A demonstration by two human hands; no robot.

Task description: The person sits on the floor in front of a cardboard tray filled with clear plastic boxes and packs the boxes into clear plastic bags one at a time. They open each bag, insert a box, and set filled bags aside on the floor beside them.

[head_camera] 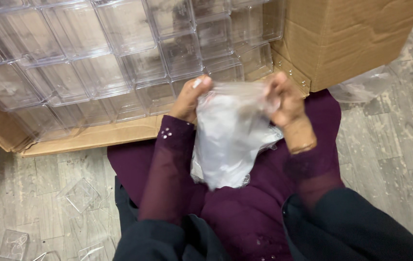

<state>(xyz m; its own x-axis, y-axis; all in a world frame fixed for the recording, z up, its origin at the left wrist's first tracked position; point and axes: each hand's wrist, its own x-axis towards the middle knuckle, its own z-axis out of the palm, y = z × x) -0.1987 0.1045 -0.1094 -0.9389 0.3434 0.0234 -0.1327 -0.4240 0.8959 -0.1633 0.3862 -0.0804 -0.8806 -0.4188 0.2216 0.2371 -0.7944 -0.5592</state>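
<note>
Both my hands hold up a clear plastic bag (pixel 228 137) over my lap. My left hand (pixel 191 99) pinches the bag's top left corner. My right hand (pixel 286 99) grips the top right edge. The bag hangs down between them, crumpled and whitish, with something pale inside that I cannot make out. My sleeves are sheer dark purple, and a purple cloth (pixel 245 212) covers my lap.
Several clear plastic boxes (pixel 119 58) lie packed in rows on flattened cardboard (pixel 95 137) in front of me. A brown cardboard box (pixel 351 38) stands at the upper right, with loose plastic wrap (pixel 361 87) beside it. A few clear lids (pixel 80 193) lie on the grey floor at left.
</note>
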